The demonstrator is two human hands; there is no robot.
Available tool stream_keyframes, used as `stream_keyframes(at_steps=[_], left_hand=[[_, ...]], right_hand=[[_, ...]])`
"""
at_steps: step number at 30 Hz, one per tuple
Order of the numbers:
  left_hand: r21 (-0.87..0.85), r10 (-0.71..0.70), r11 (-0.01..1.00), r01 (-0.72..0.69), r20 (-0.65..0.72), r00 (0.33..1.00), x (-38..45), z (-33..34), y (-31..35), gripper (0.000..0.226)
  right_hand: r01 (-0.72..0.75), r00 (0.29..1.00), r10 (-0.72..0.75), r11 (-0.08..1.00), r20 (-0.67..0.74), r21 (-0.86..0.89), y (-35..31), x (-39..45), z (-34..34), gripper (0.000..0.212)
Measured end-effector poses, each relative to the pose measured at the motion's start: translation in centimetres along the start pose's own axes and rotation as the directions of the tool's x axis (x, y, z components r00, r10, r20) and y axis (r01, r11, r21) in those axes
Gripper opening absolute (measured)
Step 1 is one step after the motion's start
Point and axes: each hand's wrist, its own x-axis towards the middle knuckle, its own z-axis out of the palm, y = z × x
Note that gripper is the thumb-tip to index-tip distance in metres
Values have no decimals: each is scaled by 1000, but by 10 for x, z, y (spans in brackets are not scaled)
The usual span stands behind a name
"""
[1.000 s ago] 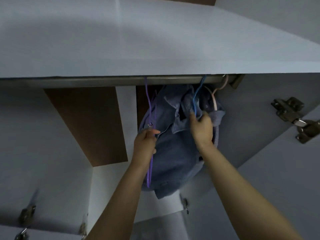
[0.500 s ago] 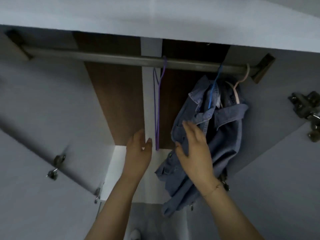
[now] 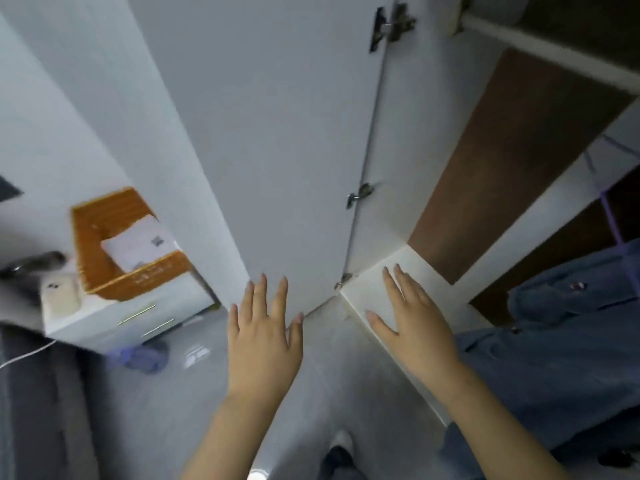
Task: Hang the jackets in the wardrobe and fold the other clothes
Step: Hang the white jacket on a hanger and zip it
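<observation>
A blue denim jacket [image 3: 561, 337] hangs inside the open wardrobe at the right edge of the head view. A purple hanger [image 3: 609, 216] shows above it, empty as far as I can see. My left hand [image 3: 263, 337] is held out flat in front of the wardrobe's open white door [image 3: 277, 133], fingers straight, holding nothing. My right hand [image 3: 412, 327] is also flat and empty, over the white wardrobe floor panel [image 3: 377, 289], left of the jacket and apart from it.
A white bedside cabinet [image 3: 131, 313] stands at the left with an orange woven basket [image 3: 117, 247] holding a white box. A dark grey bed edge [image 3: 38, 403] fills the lower left. A bluish cloth [image 3: 142, 355] lies on the grey floor.
Both hands let go of the jacket and hanger and drew back, open. My view swung down and left, away from the rail toward the door and floor.
</observation>
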Motion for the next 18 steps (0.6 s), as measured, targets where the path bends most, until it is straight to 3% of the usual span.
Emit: stream_keyframes(at_steps=[4,10,15,18], left_hand=[[-24,-161,987,160,-71,984,-66,-21,-89,60],[-24,-457,889,458,-106,883,-203,-46,-234,62],[-68,-662,749,659,-119,740,-333,-62,-339,63],[-86,-787,616,783,-110,607,-413,-62,-393,62]], right_hand=[[275,958,-269,960,99,-53,-83,-18,28,81],[576,808,-545,810,222,-107,-230,-77,82,78],[769,614,-706,636,353,-65,-368,-149,142,81],[872,458,-784,487,419,-41,-448,-197,183,79]])
